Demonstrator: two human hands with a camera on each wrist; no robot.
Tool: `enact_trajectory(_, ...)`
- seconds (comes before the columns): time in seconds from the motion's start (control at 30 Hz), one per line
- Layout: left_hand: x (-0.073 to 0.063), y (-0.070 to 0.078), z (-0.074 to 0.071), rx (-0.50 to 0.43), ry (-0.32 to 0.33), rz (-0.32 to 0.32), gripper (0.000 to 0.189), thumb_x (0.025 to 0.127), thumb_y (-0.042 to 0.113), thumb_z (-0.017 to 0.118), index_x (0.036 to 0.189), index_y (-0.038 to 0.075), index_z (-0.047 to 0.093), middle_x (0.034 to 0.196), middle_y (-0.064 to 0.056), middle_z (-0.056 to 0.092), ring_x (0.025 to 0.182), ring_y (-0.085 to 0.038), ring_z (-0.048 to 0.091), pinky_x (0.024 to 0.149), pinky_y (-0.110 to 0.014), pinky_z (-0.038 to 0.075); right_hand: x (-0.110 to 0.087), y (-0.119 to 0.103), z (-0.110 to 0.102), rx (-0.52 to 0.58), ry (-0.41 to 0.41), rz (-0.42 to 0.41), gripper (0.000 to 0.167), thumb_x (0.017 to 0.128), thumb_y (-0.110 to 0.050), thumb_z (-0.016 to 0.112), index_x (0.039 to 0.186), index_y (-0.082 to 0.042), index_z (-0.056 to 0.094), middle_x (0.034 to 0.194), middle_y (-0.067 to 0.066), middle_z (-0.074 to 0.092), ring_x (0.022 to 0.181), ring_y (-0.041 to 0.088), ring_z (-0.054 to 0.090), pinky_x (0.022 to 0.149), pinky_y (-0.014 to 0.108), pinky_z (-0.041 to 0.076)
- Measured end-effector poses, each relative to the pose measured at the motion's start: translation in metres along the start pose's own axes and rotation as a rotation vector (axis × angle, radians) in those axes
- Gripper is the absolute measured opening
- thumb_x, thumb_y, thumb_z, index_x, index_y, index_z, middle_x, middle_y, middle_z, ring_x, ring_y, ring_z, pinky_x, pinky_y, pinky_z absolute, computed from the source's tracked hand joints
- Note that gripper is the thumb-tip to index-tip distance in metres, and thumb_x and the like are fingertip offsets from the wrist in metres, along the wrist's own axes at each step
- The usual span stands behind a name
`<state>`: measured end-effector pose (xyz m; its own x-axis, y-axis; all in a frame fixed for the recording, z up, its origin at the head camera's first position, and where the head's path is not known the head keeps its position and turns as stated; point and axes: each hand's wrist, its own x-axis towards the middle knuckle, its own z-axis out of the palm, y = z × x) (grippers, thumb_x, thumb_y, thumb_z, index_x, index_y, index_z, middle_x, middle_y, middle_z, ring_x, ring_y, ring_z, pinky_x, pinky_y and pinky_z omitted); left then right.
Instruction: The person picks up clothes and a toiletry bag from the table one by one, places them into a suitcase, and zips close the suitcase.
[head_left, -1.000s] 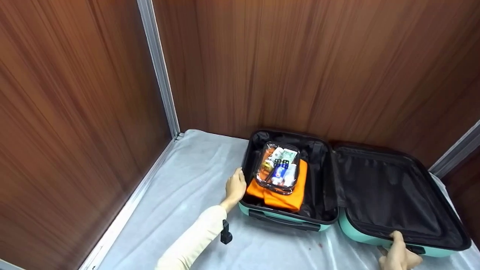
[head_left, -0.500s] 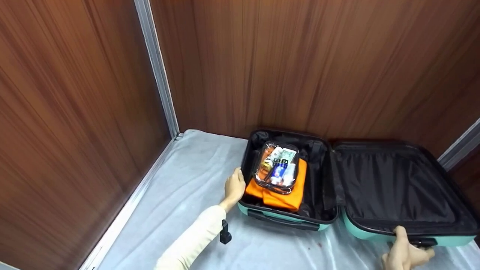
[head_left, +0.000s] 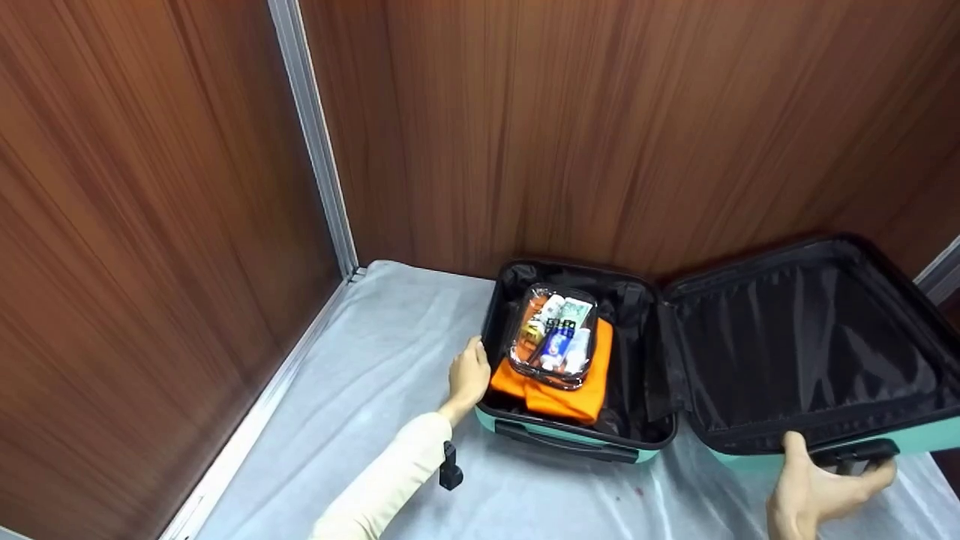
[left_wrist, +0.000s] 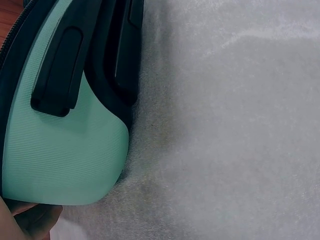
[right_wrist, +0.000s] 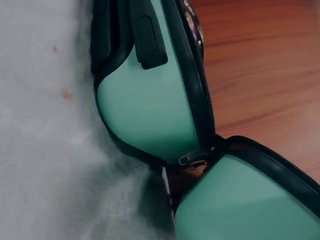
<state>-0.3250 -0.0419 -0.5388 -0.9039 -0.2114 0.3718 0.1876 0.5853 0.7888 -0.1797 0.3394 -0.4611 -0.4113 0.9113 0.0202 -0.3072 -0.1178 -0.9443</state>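
Observation:
An open mint-green suitcase with black lining lies on the cloth. My left hand holds its left side at the rim; the left wrist view shows the fingers at the shell's corner. My right hand grips the front edge of the suitcase lid, thumb at the black rim and fingers beneath. The lid tilts up at its right side, raised off the cloth. Inside the left half, a clear travel pouch of toiletries sits on a folded orange cloth. The right hand is out of the right wrist view.
A grey cloth covers the surface under the suitcase. Wood-panelled walls stand behind and to the left, joined by a metal corner post. The suitcase's back edge lies close to the rear wall.
My right hand has lifted the lid's right side from near the cloth to a tilt. The left hand, the pouch and the orange cloth stay in place.

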Motion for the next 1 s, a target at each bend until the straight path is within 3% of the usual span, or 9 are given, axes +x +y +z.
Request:
enact_trajectory(0.2,0.000,0.000,0.000,-0.001,0.011,0.005,0.027,0.103,0.008,0.044,0.120,-0.003,0.062,0.107,-0.024,0.069,0.093,-0.046,0.066,0.081,-0.056,0.050,-0.012,-0.006,0.006,-0.025,-0.006,-0.094,0.092,0.067,0.013,0.065,0.146,-0.026,0.039,0.142,0.000,0.048,0.132,0.014,0.040,0.105,0.026,0.037)
enact_trajectory(0.4,0.000,0.002,-0.001,-0.005,0.000,0.000,0.028,0.104,0.010,0.043,0.121,-0.002,0.062,0.109,-0.024,0.069,0.094,-0.046,0.066,0.082,-0.056,0.050,-0.023,-0.009,0.011,-0.173,-0.007,-0.258,0.096,0.069,0.003,0.070,0.154,-0.021,0.031,0.151,0.000,0.042,0.132,0.008,0.041,0.108,0.024,0.034)
enact_trajectory(0.5,-0.001,0.001,0.000,-0.001,0.004,-0.001,0.028,0.104,0.010,0.043,0.121,-0.002,0.062,0.107,-0.025,0.069,0.092,-0.046,0.065,0.081,-0.056,0.050,-0.033,-0.011,0.015,-0.209,-0.026,-0.341,0.096,0.071,-0.001,0.072,0.155,-0.020,0.029,0.153,-0.001,0.040,0.132,0.008,0.042,0.105,0.027,0.038)
enact_trajectory(0.67,-0.001,-0.001,0.000,0.004,0.008,-0.006,0.028,0.104,0.010,0.043,0.121,-0.003,0.062,0.107,-0.026,0.069,0.092,-0.047,0.065,0.080,-0.056,0.050,-0.038,0.001,0.018,-0.277,-0.051,-0.555,0.092,0.072,-0.003,0.075,0.154,-0.017,0.033,0.158,-0.004,0.031,0.129,0.009,0.046,0.102,0.026,0.042)
enact_trajectory(0.8,-0.001,0.000,0.001,0.005,0.009,-0.012,0.028,0.103,0.010,0.044,0.121,-0.003,0.062,0.106,-0.025,0.069,0.093,-0.047,0.065,0.081,-0.057,0.049,-0.034,0.011,0.020,-0.340,-0.047,-0.699,0.092,0.071,-0.002,0.075,0.153,-0.014,0.035,0.159,-0.005,0.028,0.119,0.008,0.054,0.094,0.017,0.044)
enact_trajectory(0.87,-0.001,0.000,0.001,0.005,0.013,-0.014,0.028,0.103,0.010,0.044,0.120,-0.002,0.062,0.105,-0.026,0.069,0.092,-0.047,0.065,0.080,-0.057,0.049,-0.035,0.013,0.022,-0.360,-0.037,-0.727,0.091,0.071,-0.002,0.076,0.152,-0.013,0.036,0.159,-0.005,0.029,0.120,0.007,0.053,0.088,0.012,0.042)
enact_trajectory(1.0,-0.001,0.000,-0.001,-0.003,0.011,-0.017,0.027,0.104,0.010,0.044,0.120,-0.002,0.062,0.104,-0.026,0.069,0.092,-0.047,0.065,0.080,-0.056,0.050,-0.039,0.014,0.026,-0.382,-0.010,-0.739,0.090,0.069,-0.003,0.076,0.150,-0.012,0.038,0.158,-0.005,0.031,0.132,0.007,0.045,0.086,0.020,0.046)
